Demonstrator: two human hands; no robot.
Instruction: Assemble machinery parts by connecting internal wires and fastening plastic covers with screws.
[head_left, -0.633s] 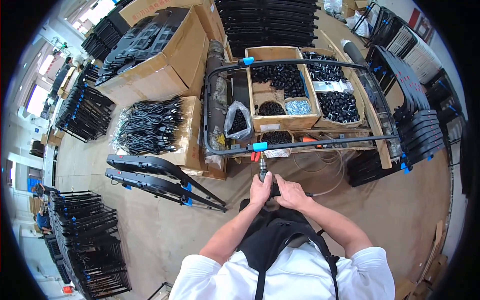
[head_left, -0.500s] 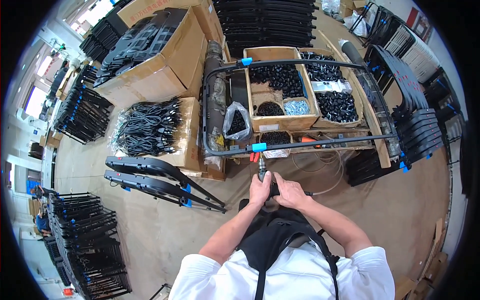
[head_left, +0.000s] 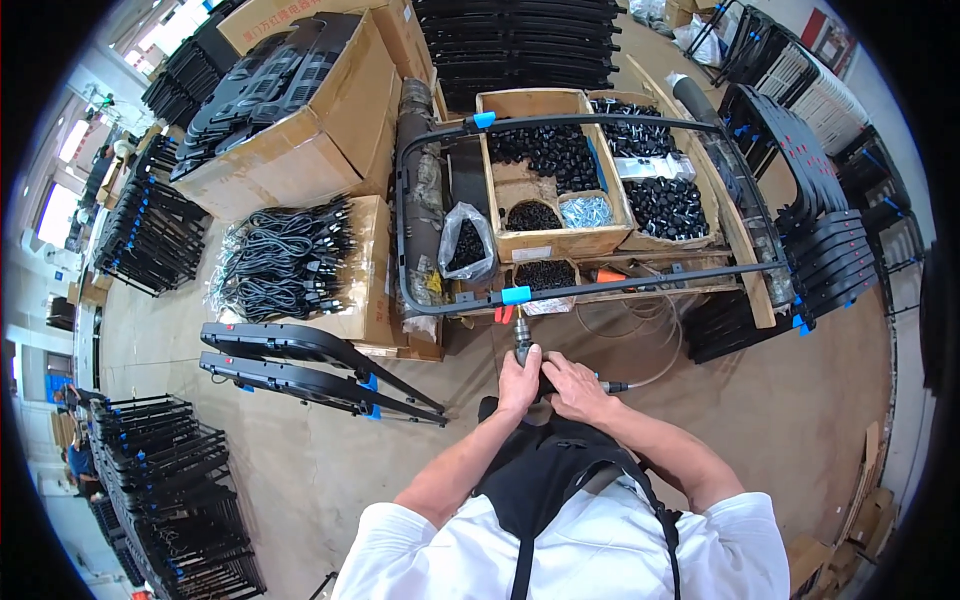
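Both of my hands are closed on an air drill, its chuck pointing away from me. My left hand wraps the drill's body with the thumb on top. My right hand grips it from the right, where an air hose leads off; the handle is mostly hidden under my fingers. The thin bit reaches the blue clip on the near tube of a black tubular frame; whether it has entered the tube is too small to tell. Another blue clip sits on the frame's far tube.
Under the frame are wooden boxes of black caps and silvery screws, and a plastic bag of small black parts. To the left are bundled black cables, a large carton and two black panels on legs. Stacked black frames stand right.
The whole scene has shifted slightly left in the picture. My hands still hold the drill at the near blue clip, with little visible change in grip.
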